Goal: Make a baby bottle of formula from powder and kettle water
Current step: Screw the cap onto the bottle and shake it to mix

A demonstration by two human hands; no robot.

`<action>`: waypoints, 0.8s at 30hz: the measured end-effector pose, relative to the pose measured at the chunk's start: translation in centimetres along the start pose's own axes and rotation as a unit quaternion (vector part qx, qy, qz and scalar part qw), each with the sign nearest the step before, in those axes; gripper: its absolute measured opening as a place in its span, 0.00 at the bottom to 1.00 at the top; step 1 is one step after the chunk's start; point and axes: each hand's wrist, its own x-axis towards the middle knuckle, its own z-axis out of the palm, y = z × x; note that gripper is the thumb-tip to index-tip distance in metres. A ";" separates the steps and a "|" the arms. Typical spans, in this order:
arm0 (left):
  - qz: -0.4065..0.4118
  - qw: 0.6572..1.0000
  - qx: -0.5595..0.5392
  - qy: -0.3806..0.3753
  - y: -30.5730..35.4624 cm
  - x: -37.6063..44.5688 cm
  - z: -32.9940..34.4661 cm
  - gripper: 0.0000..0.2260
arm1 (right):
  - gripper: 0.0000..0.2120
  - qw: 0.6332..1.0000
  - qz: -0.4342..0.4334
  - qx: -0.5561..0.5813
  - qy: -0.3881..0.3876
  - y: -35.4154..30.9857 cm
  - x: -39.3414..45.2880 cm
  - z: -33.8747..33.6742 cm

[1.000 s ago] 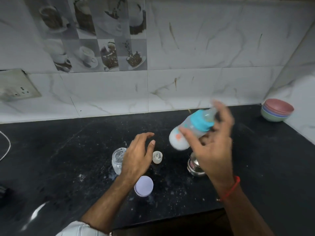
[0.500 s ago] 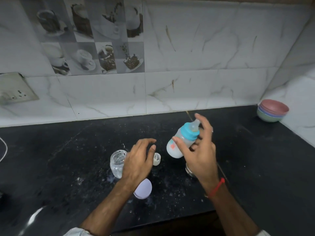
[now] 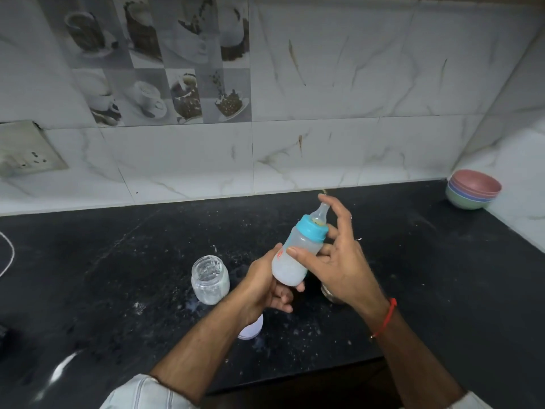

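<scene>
Baby bottle [image 3: 298, 255] tilted, milky, held betw both hands above tabletop [image 3: 427, 276]: right hand [image 3: 336, 261] fingers round body, left hand [image 3: 265, 284] cupping base. Risk: slack grip w/ shaking, bottle slips, or teat leaks.

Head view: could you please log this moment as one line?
step: mixing | bottle: capped, tilted, milky | right hand: grips bottle | left hand: holds bottle base | jar: open on counter

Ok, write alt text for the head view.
Both hands hold a tilted baby bottle of milky liquid above a black counter: the left hand grips its base, the right hand its body. An open glass jar stands to the left, stacked bowls in the far right corner.
</scene>
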 end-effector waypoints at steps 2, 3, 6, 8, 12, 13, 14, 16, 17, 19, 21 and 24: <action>0.011 1.000 0.021 0.011 0.2 0.4 0.0 0.33 | 0.43 0.999 -0.031 -0.002 0.013 -1.4 0.2 -0.4; 0.031 0.998 0.035 0.032 0.3 0.6 -0.1 0.32 | 0.43 0.997 -0.066 0.020 0.039 -2.1 0.3 -0.7; 0.137 0.975 0.100 0.144 -0.2 1.2 -1.0 0.25 | 0.44 0.951 -0.243 0.063 0.183 -3.4 0.8 -1.4; 0.216 0.926 0.210 0.227 -0.6 1.1 -2.1 0.24 | 0.43 0.919 -0.311 -0.029 0.241 -2.1 0.9 -1.2; 0.286 0.828 0.383 0.293 -0.9 0.6 -4.2 0.18 | 0.42 0.992 -0.059 -0.071 0.088 1.0 -1.0 0.4; 0.292 0.820 0.391 0.299 -0.8 0.5 -4.5 0.17 | 0.42 0.990 -0.072 -0.054 0.106 0.8 -1.0 0.2; 0.295 0.817 0.393 0.303 -0.8 0.4 -4.7 0.16 | 0.43 0.984 -0.103 -0.028 0.140 0.3 -0.8 -0.1; 0.298 0.813 0.396 0.305 -1.0 0.3 -4.9 0.16 | 0.44 0.958 -0.197 0.016 0.208 -0.9 0.0 -0.7; 0.296 0.813 0.397 0.305 -1.2 0.3 -5.0 0.16 | 0.44 0.940 -0.248 0.006 0.233 -0.9 0.4 -0.8; 0.293 0.815 0.401 0.298 -1.4 0.3 -4.8 0.16 | 0.42 0.932 -0.258 -0.083 0.240 0.5 0.4 -0.2; 0.292 0.811 0.413 0.296 -1.6 0.3 -4.6 0.17 | 0.39 0.974 -0.125 -0.148 0.120 3.2 -0.3 0.6; 0.297 0.804 0.422 0.296 -2.2 0.1 -4.8 0.17 | 0.38 0.993 0.005 -0.109 0.048 6.8 -1.8 1.1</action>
